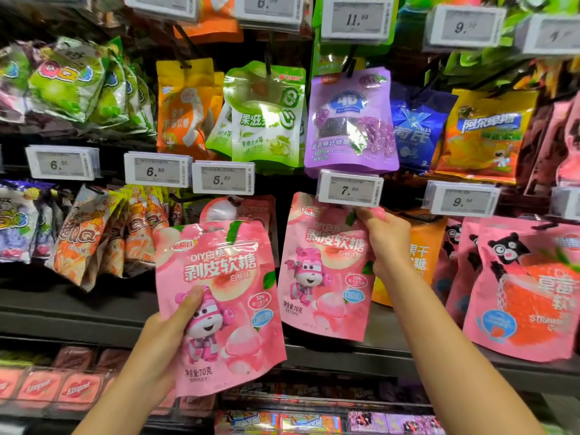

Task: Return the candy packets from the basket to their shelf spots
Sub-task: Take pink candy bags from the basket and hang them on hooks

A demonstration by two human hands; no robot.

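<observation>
Midway through, by the look of it: two matching pink peach candy packets out and up at the shelf, neither yet clearly hung, basket out of sight, so no telling how many remain.

Right hand (pixel 384 238) raised to the top corner of the right packet (pixel 326 277), fingers curled and pinching it just under the 7.00 price tag (pixel 349 190). Probably feeding it onto the hook behind that tag; hook itself hidden, so whether already on or not cannot be told.

Left hand (pixel 175 318) clamped on the left packet (pixel 219 302), thumb across the front near the cartoon figure, held lower and in front of the shelf, waiting its turn.

Room tight at the top: tag directly over the packet's upper edge, purple packet (pixel 351 120) hanging just above. Orange packet (pixel 417 255) touching or just behind the right wrist; strawberry packets (pixel 527 287) beyond it. Dark gap between the two pink packets free for the left one to swing across. Shelf edge (pixel 376 356) below, near the packet's bottom.
</observation>
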